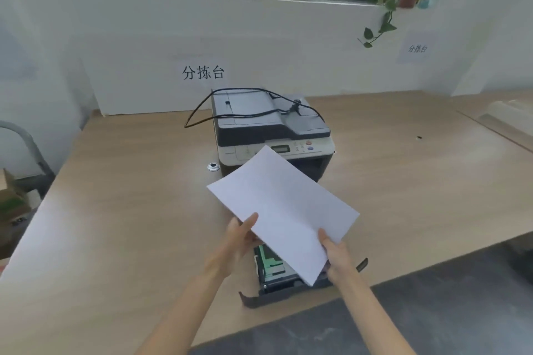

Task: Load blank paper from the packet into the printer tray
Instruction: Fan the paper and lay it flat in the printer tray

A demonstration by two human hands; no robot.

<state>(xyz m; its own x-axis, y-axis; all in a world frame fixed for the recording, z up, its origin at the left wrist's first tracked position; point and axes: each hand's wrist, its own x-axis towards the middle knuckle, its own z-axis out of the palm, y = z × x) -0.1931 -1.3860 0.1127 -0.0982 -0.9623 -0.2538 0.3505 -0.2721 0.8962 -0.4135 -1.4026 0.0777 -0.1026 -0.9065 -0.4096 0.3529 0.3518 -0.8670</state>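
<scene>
Blank paper [284,210] held over the pulled-out tray [277,279], lower centre of the frame.

Left hand [240,235] and right hand [336,253] each have fingers gripping the sheets' near edge. The tray sits on the bench [121,210], out of the printer [271,130]; paper not yet laid in, tray not reinserted.
</scene>
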